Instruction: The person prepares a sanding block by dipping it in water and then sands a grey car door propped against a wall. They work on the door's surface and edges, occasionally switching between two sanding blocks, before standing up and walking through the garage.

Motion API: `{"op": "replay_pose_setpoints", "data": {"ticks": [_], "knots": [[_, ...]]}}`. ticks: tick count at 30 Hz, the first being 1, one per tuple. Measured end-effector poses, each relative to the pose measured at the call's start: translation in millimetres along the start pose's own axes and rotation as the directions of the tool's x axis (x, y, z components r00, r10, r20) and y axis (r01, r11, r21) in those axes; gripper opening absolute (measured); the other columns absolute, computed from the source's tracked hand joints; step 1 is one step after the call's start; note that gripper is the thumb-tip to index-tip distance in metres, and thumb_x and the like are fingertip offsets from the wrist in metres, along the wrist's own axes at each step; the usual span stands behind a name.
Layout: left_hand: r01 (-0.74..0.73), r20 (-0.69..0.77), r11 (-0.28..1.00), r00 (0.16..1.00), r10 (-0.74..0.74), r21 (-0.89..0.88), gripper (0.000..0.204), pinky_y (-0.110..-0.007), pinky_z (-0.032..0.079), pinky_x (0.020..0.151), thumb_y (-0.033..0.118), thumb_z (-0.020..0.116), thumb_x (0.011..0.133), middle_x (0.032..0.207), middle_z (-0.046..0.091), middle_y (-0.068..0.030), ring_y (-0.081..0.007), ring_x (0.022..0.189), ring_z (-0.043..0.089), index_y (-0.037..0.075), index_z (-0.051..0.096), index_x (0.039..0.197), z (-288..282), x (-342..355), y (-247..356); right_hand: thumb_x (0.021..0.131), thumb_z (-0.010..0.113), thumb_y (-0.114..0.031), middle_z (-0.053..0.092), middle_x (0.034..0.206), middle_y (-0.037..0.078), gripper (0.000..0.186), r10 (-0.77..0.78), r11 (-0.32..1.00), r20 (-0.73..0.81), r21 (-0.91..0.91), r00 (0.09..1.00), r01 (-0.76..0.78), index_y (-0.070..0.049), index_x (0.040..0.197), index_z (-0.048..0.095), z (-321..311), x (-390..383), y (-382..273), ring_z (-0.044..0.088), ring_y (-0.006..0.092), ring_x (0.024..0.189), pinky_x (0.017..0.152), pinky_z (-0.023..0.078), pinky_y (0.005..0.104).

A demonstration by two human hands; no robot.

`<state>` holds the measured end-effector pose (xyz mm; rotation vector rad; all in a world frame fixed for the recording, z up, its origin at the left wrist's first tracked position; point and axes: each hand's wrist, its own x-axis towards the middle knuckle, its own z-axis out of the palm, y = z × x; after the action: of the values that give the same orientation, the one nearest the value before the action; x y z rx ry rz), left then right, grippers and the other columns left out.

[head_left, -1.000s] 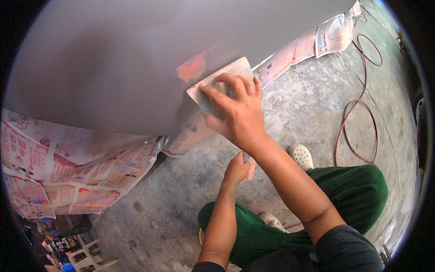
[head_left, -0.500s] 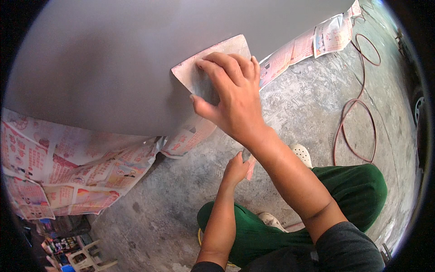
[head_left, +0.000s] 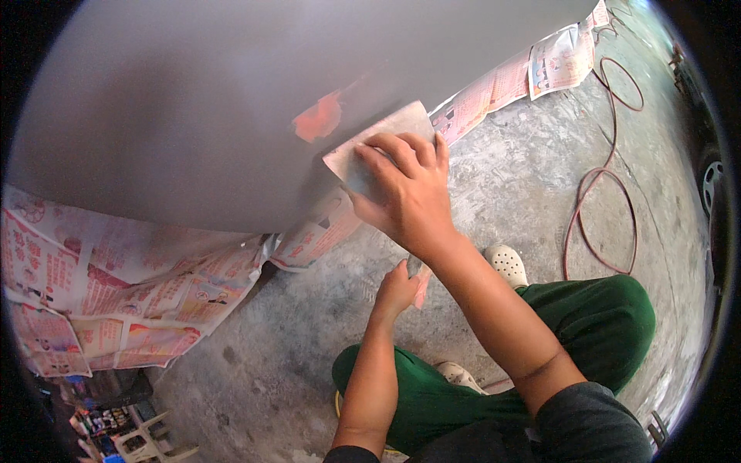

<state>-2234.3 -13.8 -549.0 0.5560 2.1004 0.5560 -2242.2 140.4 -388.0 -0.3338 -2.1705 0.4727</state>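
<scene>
A smooth grey curved panel (head_left: 177,100) fills the upper left, with a pink patch of filler (head_left: 318,117) on it and a thin streak trailing up to the right. Below this patch, my right hand (head_left: 413,181) grips a flat rectangular putty spreader (head_left: 386,130), pale and pink-stained, lying against the panel near its lower edge. Lower down, my left hand (head_left: 396,289) is closed on a narrow grey piece with a pink part (head_left: 421,287); my right forearm covers some of it, so I cannot tell its kind.
Printed masking paper (head_left: 147,285) hangs along the panel's lower edge. A reddish hose (head_left: 583,224) lies looped on the stained concrete floor (head_left: 509,177) at right. A wheel (head_left: 712,185) shows at the far right. A pale plastic stool (head_left: 147,444) and clutter sit at lower left.
My right hand has drawn the putty spreader down and slightly right across the panel, uncovering the pink filler patch. The left hand has barely moved.
</scene>
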Motion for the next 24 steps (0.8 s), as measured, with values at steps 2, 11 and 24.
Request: {"op": "replay_pose_setpoints", "data": {"ticks": [2, 11, 24], "knots": [[-0.066, 0.004, 0.997, 0.998, 0.066, -0.034, 0.063, -0.049, 0.045, 0.104, 0.025, 0.059, 0.089, 0.13, 0.059, -0.0338, -0.0463, 0.123, 0.058, -0.007, 0.047, 0.141, 9.1, 10.4, -13.2, 0.066, 0.081, -0.031, 0.056, 0.13, 0.002, 0.06, 0.08, 0.996, 0.023, 0.036, 0.997, -0.08, -0.013, 0.121, 0.065, -2.2, -12.6, 0.9, 0.051, 0.0284, 0.121, 0.108, 0.028, 0.066], [-0.321, 0.073, 0.94, 0.946, 0.315, 0.111, 0.052, -0.046, 0.048, 0.098, 0.027, 0.059, 0.091, 0.113, 0.066, -0.0276, -0.0418, 0.11, 0.064, -0.002, 0.054, 0.135, 40.0, 25.7, -3.5, 0.069, 0.08, -0.033, 0.054, 0.131, 0.009, 0.059, 0.048, 0.958, 0.311, 0.256, 0.949, -0.132, -0.013, 0.121, 0.062, -43.5, -76.6, -61.9, 0.049, 0.0326, 0.124, 0.109, 0.028, 0.0669], [-0.247, 0.165, 0.957, 0.961, 0.222, 0.154, 0.053, -0.051, 0.052, 0.089, 0.028, 0.061, 0.091, 0.108, 0.07, -0.0271, -0.0435, 0.102, 0.067, -0.003, 0.054, 0.133, 34.9, -21.1, 78.3, 0.067, 0.081, -0.035, 0.052, 0.138, 0.008, 0.057, -0.262, 0.846, 0.476, 0.532, 0.84, -0.038, -0.014, 0.116, 0.061, -91.6, -78.1, -135.1, 0.051, 0.0286, 0.124, 0.106, 0.029, 0.0701]]}}
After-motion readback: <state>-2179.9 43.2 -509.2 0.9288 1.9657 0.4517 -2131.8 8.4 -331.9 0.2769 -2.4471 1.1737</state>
